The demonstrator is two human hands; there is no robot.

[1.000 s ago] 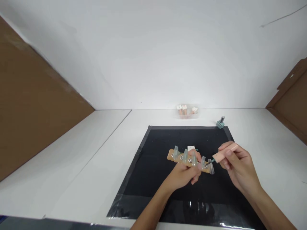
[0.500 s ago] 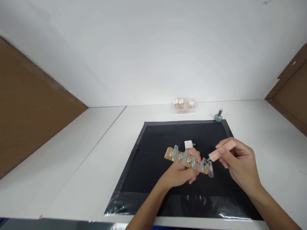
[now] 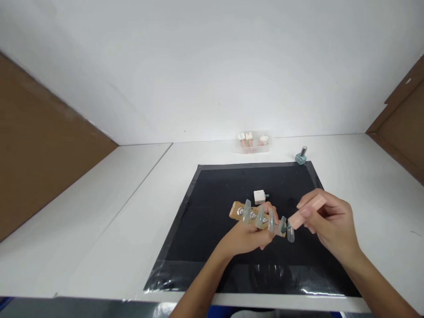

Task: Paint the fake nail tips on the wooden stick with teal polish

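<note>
My left hand (image 3: 251, 237) is closed around a tan nail display stand (image 3: 236, 211) with silver studs. Several long clear-greenish false nails (image 3: 260, 216) stand up along it in a row. In my right hand (image 3: 334, 225) I pinch the pink cap of a nail polish brush (image 3: 308, 213). Its dark green tip touches a false nail (image 3: 283, 224) near the stand's right end. The last nail (image 3: 290, 234), at the far right, looks clear. Just behind the stand, a white square polish bottle (image 3: 259, 197) lies on its side with green at its neck.
A black mat (image 3: 212, 190) with taped edges covers part of the white table (image 3: 109, 247). At its back right corner stands a teal bottle with a silver cap (image 3: 300, 157). A clear box (image 3: 254, 149) against the wall holds several pink-capped white bottles. Brown panels flank both sides.
The left hand has tilted the stand slightly, turning the nails a little. The brush has shifted slightly down against the same nail. The camera view has moved a little.
</note>
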